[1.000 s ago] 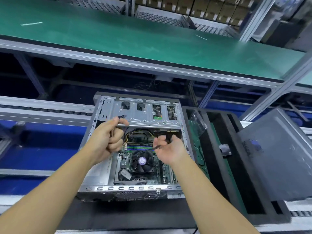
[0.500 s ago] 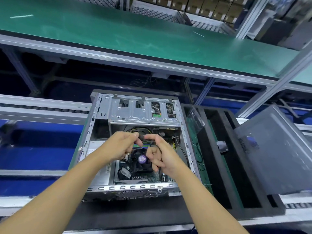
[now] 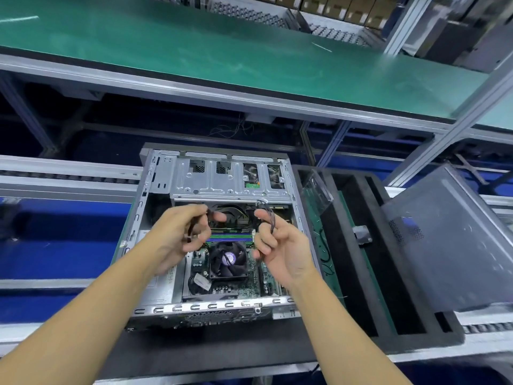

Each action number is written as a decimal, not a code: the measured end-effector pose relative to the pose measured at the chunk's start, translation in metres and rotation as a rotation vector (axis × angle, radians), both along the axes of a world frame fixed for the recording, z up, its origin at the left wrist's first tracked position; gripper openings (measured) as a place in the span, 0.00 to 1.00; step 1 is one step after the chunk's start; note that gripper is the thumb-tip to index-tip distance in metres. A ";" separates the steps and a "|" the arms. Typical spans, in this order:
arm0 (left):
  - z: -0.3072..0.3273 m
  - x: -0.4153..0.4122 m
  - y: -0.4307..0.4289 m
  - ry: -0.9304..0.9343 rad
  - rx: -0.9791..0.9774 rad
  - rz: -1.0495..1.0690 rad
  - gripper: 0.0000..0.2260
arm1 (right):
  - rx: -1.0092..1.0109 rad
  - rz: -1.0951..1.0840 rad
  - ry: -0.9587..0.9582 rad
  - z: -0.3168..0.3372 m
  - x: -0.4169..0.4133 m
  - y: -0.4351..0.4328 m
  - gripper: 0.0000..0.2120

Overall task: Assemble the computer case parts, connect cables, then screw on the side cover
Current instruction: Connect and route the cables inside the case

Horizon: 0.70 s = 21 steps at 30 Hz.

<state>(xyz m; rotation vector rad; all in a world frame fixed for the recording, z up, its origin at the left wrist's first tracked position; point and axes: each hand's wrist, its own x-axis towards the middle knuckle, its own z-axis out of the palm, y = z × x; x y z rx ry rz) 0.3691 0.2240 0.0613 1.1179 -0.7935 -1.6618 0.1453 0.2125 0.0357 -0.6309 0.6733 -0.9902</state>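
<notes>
An open grey computer case (image 3: pixel 163 173) lies on its side with the motherboard and a black CPU fan (image 3: pixel 228 261) showing. Above the board, my left hand (image 3: pixel 184 234) pinches a thin dark cable (image 3: pixel 191 229) between its fingers. My right hand (image 3: pixel 280 244) is closed around a bundle of thin wires (image 3: pixel 268 215) that runs up toward the drive cage (image 3: pixel 222 182). The two hands hover a small gap apart over the coloured memory slots. The grey side cover (image 3: pixel 455 245) leans tilted at the right, off the case.
A black foam tray (image 3: pixel 388 273) with long slots sits right of the case, holding a green board and a clear plastic piece (image 3: pixel 316 190). A green-topped shelf (image 3: pixel 222 56) runs overhead behind. Blue conveyor sections and metal rails flank the case at left.
My hands came together over the motherboard half a second ago and have now drawn apart, each with wiring in it. The right hand has turned palm up.
</notes>
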 end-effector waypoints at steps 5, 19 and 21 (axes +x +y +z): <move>0.007 0.012 -0.015 0.480 0.087 0.078 0.13 | -0.020 -0.038 0.021 0.002 -0.005 0.005 0.22; -0.016 -0.019 -0.029 0.168 0.115 -0.101 0.12 | -0.007 -0.001 -0.009 0.001 -0.016 0.001 0.18; -0.013 -0.028 -0.031 0.104 0.120 -0.099 0.14 | -0.072 0.033 0.036 0.001 -0.017 0.001 0.15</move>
